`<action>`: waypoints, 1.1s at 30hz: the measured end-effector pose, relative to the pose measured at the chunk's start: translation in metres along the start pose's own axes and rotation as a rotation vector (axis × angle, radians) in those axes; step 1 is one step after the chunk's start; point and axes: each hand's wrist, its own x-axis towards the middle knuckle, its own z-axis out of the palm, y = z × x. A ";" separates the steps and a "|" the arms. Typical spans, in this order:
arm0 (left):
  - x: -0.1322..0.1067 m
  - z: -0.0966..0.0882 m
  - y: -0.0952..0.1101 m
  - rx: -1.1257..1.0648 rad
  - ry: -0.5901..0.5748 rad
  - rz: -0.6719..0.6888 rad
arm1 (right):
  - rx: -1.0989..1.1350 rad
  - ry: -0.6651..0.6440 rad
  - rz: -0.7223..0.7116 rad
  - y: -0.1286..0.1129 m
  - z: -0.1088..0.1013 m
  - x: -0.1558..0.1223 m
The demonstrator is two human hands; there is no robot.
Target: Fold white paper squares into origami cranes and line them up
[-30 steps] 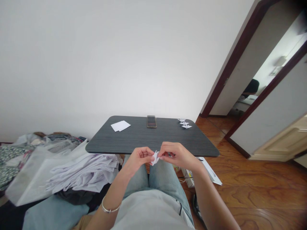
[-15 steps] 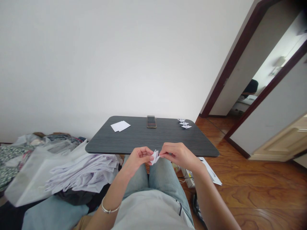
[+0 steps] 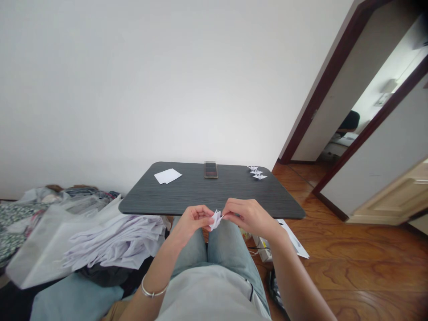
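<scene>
Setting: a plain white wall (image 3: 167, 80) behind, and a dark wood-grain tabletop (image 3: 200, 196) in front of the seated person. Clock laid over the tabletop, twelve at the wall edge.

Ten o'clock: flat white sheets (image 3: 163, 177), at least two, overlapping, with no folds visible. Unworked stock, by appearance.

Twelve o'clock: one phone-like device (image 3: 211, 170), lying near the wall edge.

Two o'clock: three folded paper birds (image 3: 257, 172), white, close together in a short row, wings spread. Judged complete.

Six o'clock: one folded piece (image 3: 216, 221), white paper, held up at the near edge above the lap, several points standing up from it. Judged part-made and well advanced: compact and many-layered, but without the spread wings of the finished three. Shaping of its points is probably what remains; the finer creases are too small to read.

Left hand (image 3: 196, 218): thumb and fingers pinching the body of the folded piece from the nine o'clock side.

Right hand (image 3: 243, 214): thumb and forefinger closed on a thin tip of the same piece, at its three o'clock side.

Eight o'clock, off the tabletop: heaped white cloth (image 3: 117, 243).
</scene>
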 end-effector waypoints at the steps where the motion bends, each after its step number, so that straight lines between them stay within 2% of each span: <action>1: 0.000 0.000 0.000 -0.001 -0.004 0.001 | 0.014 0.009 0.020 0.000 0.000 0.000; 7: -0.001 0.001 0.003 -0.003 -0.011 0.004 | 0.147 0.020 0.044 -0.003 0.003 0.001; 19: -0.002 0.005 0.005 -0.005 -0.005 -0.012 | 0.262 0.058 0.052 -0.004 0.004 0.003; 27: -0.001 0.004 0.004 -0.007 -0.011 0.002 | 0.324 0.108 0.239 -0.010 0.005 0.006; 33: -0.001 0.005 0.005 0.018 0.003 0.001 | 0.308 0.103 0.211 -0.011 0.005 0.007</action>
